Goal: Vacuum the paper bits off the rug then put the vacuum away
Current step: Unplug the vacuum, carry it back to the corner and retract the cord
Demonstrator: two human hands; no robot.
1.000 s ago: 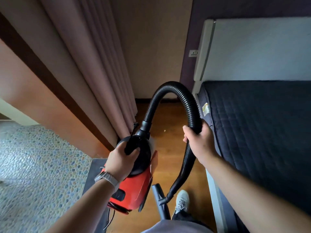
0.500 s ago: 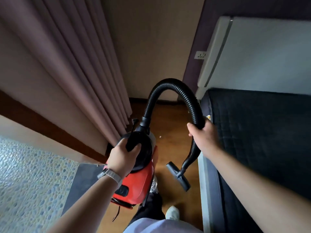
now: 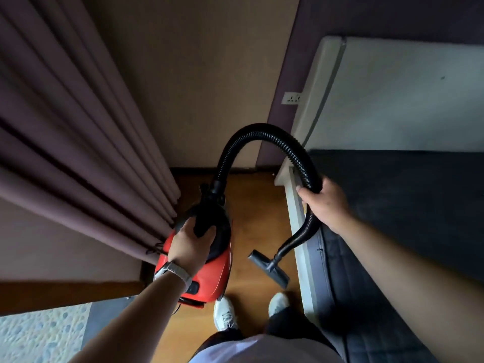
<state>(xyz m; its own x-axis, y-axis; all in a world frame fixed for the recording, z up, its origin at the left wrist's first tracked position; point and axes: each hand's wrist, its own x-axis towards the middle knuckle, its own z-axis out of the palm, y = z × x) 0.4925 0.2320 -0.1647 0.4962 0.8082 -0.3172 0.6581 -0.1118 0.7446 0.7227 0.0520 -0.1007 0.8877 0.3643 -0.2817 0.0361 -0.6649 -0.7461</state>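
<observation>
Head view: white shoes (image 3: 224,313) stand on wooden floor (image 3: 251,205). Left hand (image 3: 190,247) clenches the red vacuum (image 3: 207,271) handle beside the curtain (image 3: 78,140); right hand (image 3: 324,203) clasps the black hose (image 3: 264,132), nozzle (image 3: 269,268) dangling below that grip, beside the bed (image 3: 406,218).

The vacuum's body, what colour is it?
The vacuum's body is red with a black top, where the left hand holds it. The head view shows it best.
</observation>
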